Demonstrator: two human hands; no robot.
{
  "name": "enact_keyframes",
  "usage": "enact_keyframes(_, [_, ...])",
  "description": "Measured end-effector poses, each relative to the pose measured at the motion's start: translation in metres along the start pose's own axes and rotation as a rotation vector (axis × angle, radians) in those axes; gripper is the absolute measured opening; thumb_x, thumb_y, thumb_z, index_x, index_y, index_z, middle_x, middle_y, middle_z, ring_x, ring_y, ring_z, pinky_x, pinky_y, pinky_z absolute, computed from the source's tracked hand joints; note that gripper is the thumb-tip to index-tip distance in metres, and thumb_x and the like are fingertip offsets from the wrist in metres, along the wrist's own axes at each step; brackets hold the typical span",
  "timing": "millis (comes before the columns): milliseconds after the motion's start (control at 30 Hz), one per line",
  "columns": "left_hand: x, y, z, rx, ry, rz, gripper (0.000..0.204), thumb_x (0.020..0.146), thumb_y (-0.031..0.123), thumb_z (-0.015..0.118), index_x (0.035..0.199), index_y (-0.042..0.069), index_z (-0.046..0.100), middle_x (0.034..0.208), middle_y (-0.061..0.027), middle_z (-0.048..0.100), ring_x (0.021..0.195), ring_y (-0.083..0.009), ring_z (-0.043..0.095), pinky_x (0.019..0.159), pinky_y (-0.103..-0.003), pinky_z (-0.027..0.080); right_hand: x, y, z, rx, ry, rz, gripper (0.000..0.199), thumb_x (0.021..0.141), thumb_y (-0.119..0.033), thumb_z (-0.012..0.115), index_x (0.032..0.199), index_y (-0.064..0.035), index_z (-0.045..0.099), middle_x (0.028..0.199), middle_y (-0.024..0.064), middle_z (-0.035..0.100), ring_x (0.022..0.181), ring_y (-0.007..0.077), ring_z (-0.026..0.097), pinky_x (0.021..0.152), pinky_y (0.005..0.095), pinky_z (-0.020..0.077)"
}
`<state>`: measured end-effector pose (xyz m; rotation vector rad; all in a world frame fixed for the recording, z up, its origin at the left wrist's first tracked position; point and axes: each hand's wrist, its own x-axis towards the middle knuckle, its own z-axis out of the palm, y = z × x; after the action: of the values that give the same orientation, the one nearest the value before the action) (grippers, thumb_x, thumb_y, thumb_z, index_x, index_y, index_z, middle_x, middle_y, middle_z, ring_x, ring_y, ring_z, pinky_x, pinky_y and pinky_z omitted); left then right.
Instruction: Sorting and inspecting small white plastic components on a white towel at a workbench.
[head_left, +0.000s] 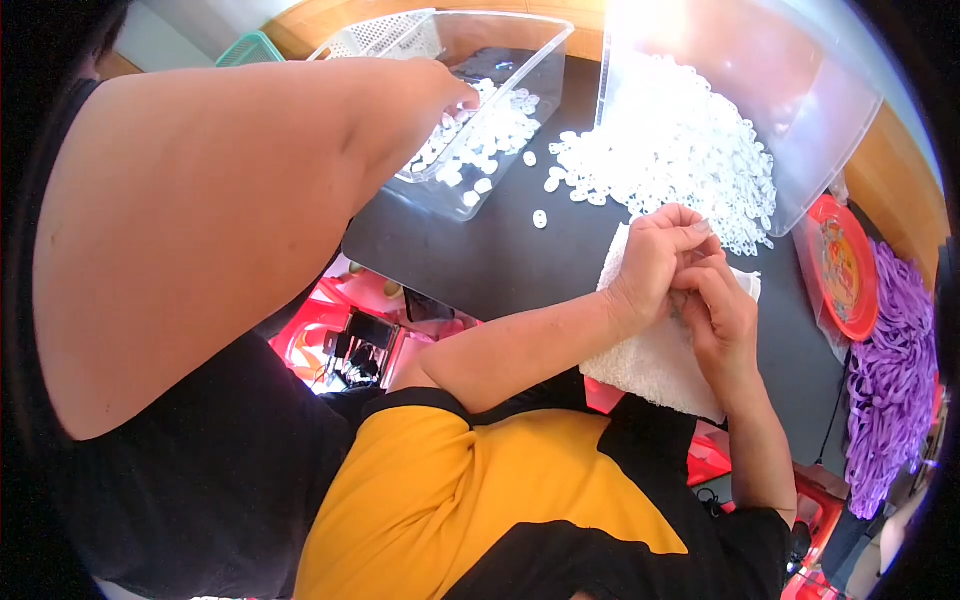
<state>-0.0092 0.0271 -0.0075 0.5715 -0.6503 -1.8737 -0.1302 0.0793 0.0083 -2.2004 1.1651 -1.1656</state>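
My left hand (652, 262) and my right hand (722, 312) meet at the front of the dark table, above a white cloth (635, 360). Both are closed, their fingertips pinched together. Whatever lies between the fingers is hidden or too small to make out. Just beyond them spreads a large heap of small white oval plastic pieces (680, 140), spilling from a clear plastic bin (820, 110) tipped on its side. A few loose pieces lie to the left of the heap.
At left, a co-worker's arm (220, 190) reaches into a clear tub (445, 205) with more white pieces. A red round tray (850, 270) stands at the right, beside a bundle of purple straps (890, 390) hanging over the table's edge. A green basket (250, 50) is at the back.
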Motion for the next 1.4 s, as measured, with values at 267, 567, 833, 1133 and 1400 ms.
enact_keyframes(267, [0.001, 0.0, -0.001, -0.006, -0.018, -0.008, 0.008, 0.095, 0.009, 0.049, 0.094, 0.001, 0.051, 0.09, -0.0152, 0.061, 0.083, -0.0215, 0.062, 0.076, -0.032, 0.053, 0.0, 0.002, 0.0, -0.001, 0.01, -0.004, 0.018, 0.079, 0.011, 0.058, 0.092, -0.0016, 0.058, 0.086, 0.0108, 0.058, 0.079, 0.0256, 0.062, 0.069, 0.0313, 0.0494])
enact_keyframes(567, [0.001, 0.0, -0.002, 0.008, -0.025, 0.019, 0.009, 0.094, 0.009, 0.05, 0.094, 0.001, 0.052, 0.088, -0.0155, 0.063, 0.081, -0.0213, 0.062, 0.077, -0.033, 0.051, 0.0, -0.004, -0.003, 0.04, -0.002, -0.006, 0.019, 0.078, 0.01, 0.057, 0.094, -0.0017, 0.058, 0.084, 0.0103, 0.058, 0.077, 0.0249, 0.061, 0.069, 0.0306, 0.0491])
enact_keyframes(833, [0.004, -0.004, -0.006, -0.004, -0.043, 0.057, 0.008, 0.091, 0.009, 0.053, 0.089, 0.001, 0.055, 0.085, -0.0138, 0.064, 0.079, -0.0204, 0.062, 0.076, -0.033, 0.05, -0.003, -0.004, -0.002, 0.062, 0.034, 0.04, 0.019, 0.083, 0.006, 0.057, 0.099, -0.0025, 0.06, 0.083, 0.0082, 0.061, 0.074, 0.0178, 0.06, 0.067, 0.0288, 0.0476])
enact_keyframes(1133, [0.003, -0.002, -0.004, 0.025, -0.007, 0.024, 0.009, 0.091, 0.01, 0.053, 0.088, 0.001, 0.055, 0.084, -0.013, 0.063, 0.078, -0.0195, 0.061, 0.068, -0.034, 0.051, -0.004, 0.001, 0.004, 0.118, 0.061, 0.033, 0.021, 0.082, 0.008, 0.057, 0.1, -0.0002, 0.06, 0.087, 0.006, 0.064, 0.075, 0.0138, 0.061, 0.068, 0.025, 0.0481])
enact_keyframes(1400, [-0.004, 0.006, 0.002, -0.03, 0.07, 0.0, 0.01, 0.093, 0.01, 0.05, 0.091, 0.001, 0.054, 0.084, -0.0134, 0.062, 0.075, -0.0203, 0.06, 0.066, -0.033, 0.051, -0.005, 0.002, 0.006, 0.223, 0.041, 0.136, 0.019, 0.081, 0.009, 0.057, 0.098, 0.0011, 0.059, 0.085, 0.005, 0.062, 0.075, 0.0109, 0.06, 0.068, 0.0232, 0.0474])
